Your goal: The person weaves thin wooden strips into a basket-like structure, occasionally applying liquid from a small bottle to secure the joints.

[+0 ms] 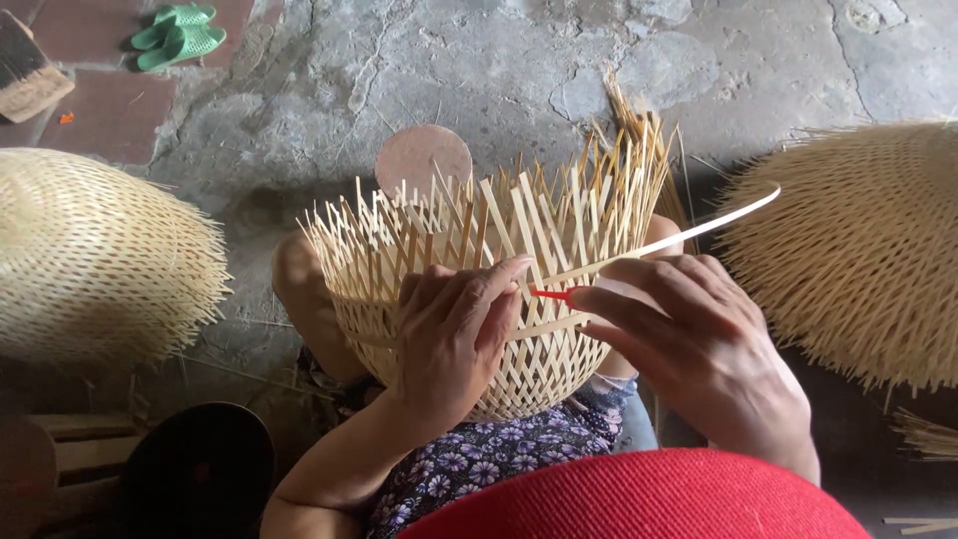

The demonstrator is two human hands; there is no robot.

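Observation:
A half-woven bamboo basket [519,374] rests upside down on my lap, its loose strip ends sticking up and outward. My left hand [454,334] presses against the woven wall, fingers curled, thumb near a red-handled tool [555,293]. My right hand [694,344] grips that thin red tool together with a long pale bamboo strip [714,225] that runs up to the right and threads into the weave.
A finished domed bamboo basket [95,260] lies at the left, another [868,255] at the right. Green sandals [178,32] sit far left on the cracked concrete floor. A round pink disc [419,158] lies behind the basket. A dark bowl [200,469] is lower left.

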